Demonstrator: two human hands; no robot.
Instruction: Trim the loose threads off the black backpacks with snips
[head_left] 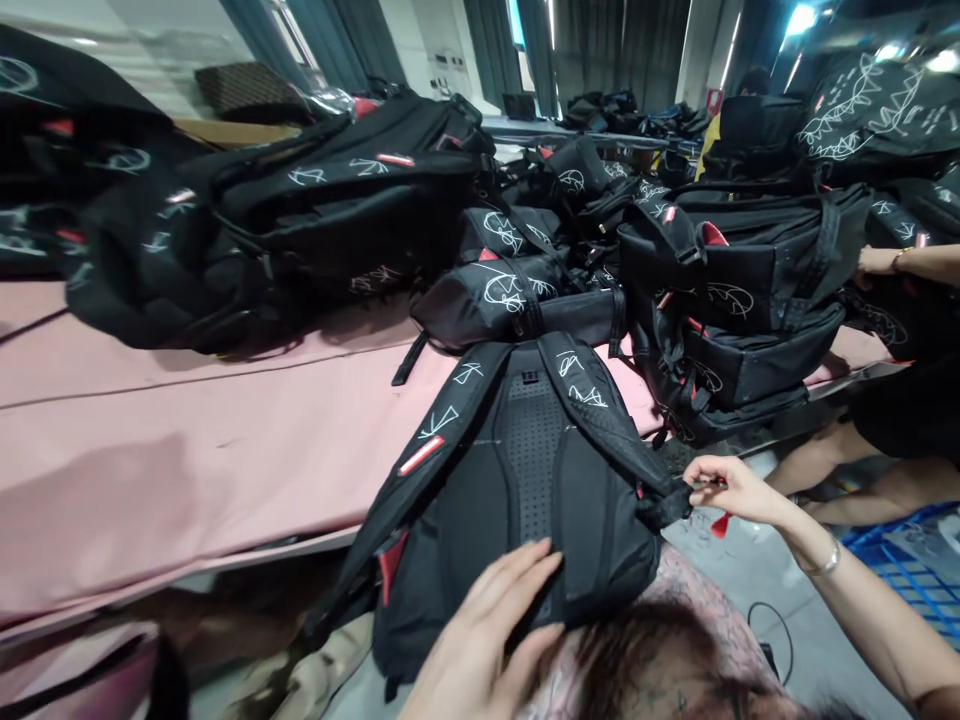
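A black backpack (480,520) lies with its padded back panel up, half on the pink table edge and half toward my lap. White scribble patterns mark its two shoulder straps. My left hand (499,625) rests flat on the lower back panel, fingers stretched out. At the pack's right side, my right hand (731,490) pinches the lower end of the right shoulder strap (667,503). Something small and red (721,526) shows under that hand; its kind is unclear. The tips of the right fingers are partly hidden at the strap.
Black bags (300,220) are heaped along the pink-covered table (187,450), with another stack (742,290) at right. A co-worker's hand (877,262) touches a bag at far right. A blue basket (907,575) and a black cable (780,625) are at lower right.
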